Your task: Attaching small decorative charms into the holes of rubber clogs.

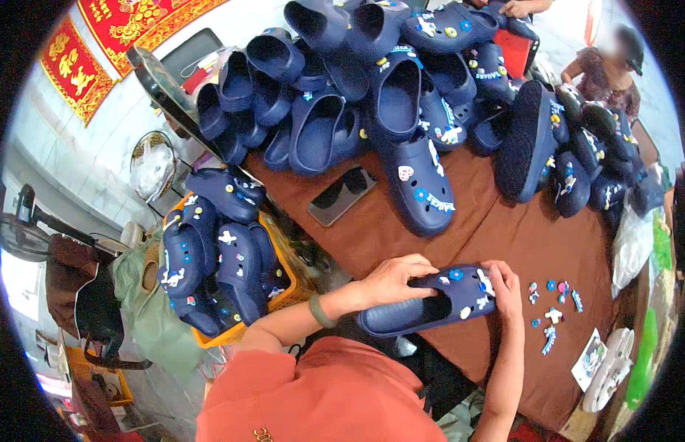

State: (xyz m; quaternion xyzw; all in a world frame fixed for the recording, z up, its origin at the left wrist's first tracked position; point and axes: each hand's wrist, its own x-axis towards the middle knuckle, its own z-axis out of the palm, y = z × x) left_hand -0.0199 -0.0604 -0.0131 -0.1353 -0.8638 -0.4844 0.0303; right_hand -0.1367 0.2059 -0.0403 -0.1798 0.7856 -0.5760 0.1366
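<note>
A navy-blue clog (401,318) lies sideways between my hands at the near edge of the brown-covered table, its toe to the right. My left hand (392,280) grips its upper side, the fingers partly hidden in the foot opening. At the toe, my right hand (506,291) is closed around the front, next to a white charm. Blue, white and yellow charms dot the clog's top. Right of it, several loose charms (553,315) are scattered on the cloth. Just beyond my hands rests another decorated clog (419,193), toe toward me.
A heap of navy clogs (318,129) covers the table's far side and continues to the right. A dark phone (342,195) lies before it. On my left stands a yellow crate (287,293) full of clogs. White soles (609,368) lie at right; a person (604,81) is beyond.
</note>
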